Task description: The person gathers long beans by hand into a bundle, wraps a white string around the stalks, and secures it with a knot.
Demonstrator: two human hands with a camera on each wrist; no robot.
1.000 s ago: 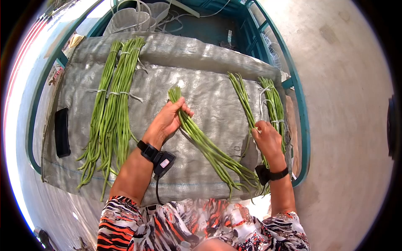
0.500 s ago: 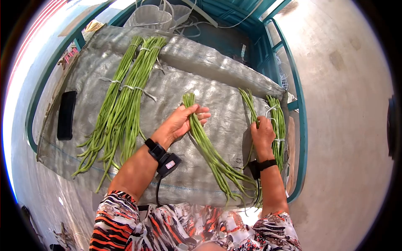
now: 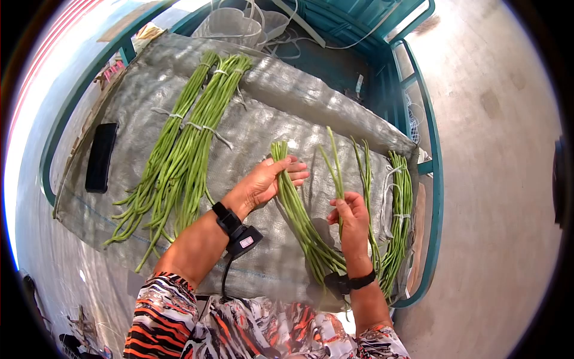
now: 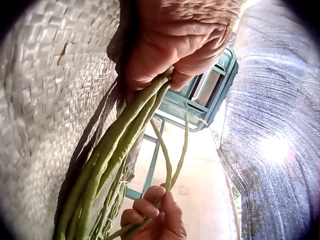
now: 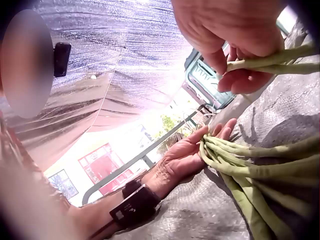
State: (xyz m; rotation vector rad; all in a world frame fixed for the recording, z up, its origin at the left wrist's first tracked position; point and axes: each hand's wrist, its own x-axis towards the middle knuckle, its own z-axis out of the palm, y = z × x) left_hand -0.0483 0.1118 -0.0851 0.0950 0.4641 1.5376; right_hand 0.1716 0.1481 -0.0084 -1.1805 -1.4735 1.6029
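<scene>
In the head view, the left hand [image 3: 263,181] grips a bundle of long green beans [image 3: 296,216] near its top, the thumb across the stems and the other fingers extended behind. To its right, the right hand [image 3: 353,222] pinches a couple of loose beans [image 3: 335,164] between thumb and fingers, their ends pointing up, apart from the bundle. The left wrist view shows those beans [image 4: 168,165] in the right hand [image 4: 156,216]. In the right wrist view the left hand [image 5: 180,161] holds the bundle [image 5: 250,172] from below.
Tied bean bundles [image 3: 192,140] lie at the left, beside a black phone [image 3: 101,157]. Some loose beans [image 3: 365,179] and a tied bundle [image 3: 402,209] lie at the right on the grey woven sheet [image 3: 263,113]. A teal rail [image 3: 435,203] borders the sheet; clear containers [image 3: 227,27] stand behind.
The right hand has lifted a couple of beans from the loose ones at the right and moved left toward the held bundle. The left hand keeps its grip. The head view has shifted.
</scene>
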